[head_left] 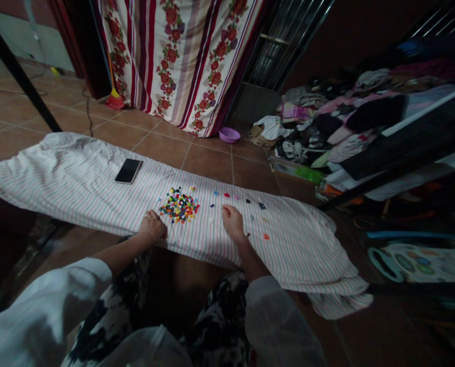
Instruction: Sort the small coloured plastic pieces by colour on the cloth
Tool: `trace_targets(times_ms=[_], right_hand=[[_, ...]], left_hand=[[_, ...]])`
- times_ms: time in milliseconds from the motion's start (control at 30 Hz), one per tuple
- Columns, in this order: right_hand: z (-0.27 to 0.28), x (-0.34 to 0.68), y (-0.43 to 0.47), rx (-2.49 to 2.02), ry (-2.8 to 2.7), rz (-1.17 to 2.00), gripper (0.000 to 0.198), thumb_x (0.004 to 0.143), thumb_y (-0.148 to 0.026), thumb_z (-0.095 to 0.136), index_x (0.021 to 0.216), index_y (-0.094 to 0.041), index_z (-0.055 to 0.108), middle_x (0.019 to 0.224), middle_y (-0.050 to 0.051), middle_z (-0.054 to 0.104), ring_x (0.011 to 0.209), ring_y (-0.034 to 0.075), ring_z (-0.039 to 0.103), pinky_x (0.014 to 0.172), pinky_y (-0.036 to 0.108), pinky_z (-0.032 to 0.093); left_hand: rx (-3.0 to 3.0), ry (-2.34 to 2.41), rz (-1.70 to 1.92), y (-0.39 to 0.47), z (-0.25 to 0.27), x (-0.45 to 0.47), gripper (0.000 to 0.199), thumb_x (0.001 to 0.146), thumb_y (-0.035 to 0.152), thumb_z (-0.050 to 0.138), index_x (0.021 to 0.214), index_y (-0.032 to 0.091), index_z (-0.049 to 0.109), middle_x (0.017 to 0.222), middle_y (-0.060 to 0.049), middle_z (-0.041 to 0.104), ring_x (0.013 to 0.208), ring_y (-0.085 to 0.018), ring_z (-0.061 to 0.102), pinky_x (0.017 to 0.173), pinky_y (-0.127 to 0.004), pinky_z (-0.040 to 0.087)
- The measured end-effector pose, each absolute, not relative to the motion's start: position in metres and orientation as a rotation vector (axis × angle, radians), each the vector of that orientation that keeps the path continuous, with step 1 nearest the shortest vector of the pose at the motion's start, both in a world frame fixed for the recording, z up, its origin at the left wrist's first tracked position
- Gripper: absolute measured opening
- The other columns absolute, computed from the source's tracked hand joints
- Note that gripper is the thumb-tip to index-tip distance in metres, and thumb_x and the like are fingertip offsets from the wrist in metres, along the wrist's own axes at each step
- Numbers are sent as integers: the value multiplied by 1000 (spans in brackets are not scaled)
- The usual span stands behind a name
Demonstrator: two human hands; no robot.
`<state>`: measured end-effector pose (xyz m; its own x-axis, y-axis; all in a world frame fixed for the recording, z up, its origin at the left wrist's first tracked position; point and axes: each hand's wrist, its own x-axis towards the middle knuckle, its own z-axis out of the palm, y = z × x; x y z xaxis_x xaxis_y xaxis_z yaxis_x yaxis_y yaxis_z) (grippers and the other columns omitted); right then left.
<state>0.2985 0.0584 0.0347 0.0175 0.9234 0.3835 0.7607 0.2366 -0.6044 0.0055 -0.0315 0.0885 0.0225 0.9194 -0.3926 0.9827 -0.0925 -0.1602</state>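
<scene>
A mixed heap of tiny colourful pieces (179, 206), too small to name, lies on a striped cloth (296, 244). Just below the heap, my left hand (153, 226) rests at the cloth's near edge with its fingers curled in. My right hand (233, 223) is over the cloth to the right, thumb and fingers pinched together; whatever is between them is too small to make out. Around it lie small single-colour groups: blue pieces (216, 193), red pieces (226, 194), white pieces (211, 220), dark grey pieces (262, 206) and orange pieces (266, 236), among others.
A phone (128, 171) lies on the cloth left of the heap. Beyond, on the tiled floor, stand a purple basin (229, 135) and a red broom (115, 100) by a floral curtain (189, 56). Piled clothes (326, 117) fill the right side.
</scene>
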Motion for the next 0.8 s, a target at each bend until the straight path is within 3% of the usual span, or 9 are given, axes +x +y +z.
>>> trace_targets(times_ms=[367, 800], right_hand=[[42, 212, 16, -1539, -2092, 559, 22, 88, -24, 51, 99, -21, 70, 92, 4, 67, 80, 15, 61, 78, 26, 47], [44, 175, 7, -1736, -2255, 498, 25, 91, -30, 54, 110, -22, 68, 107, 7, 67, 95, 19, 63, 84, 28, 45]], left_hand=[[2122, 2005, -552, -30, 81, 4, 59, 85, 41, 52, 126, -1, 59, 139, -37, 42, 123, -42, 48, 89, -40, 42], [2101, 1996, -543, -31, 87, 5, 58, 87, 40, 50, 125, -3, 58, 140, -37, 41, 127, -43, 45, 90, -39, 40]])
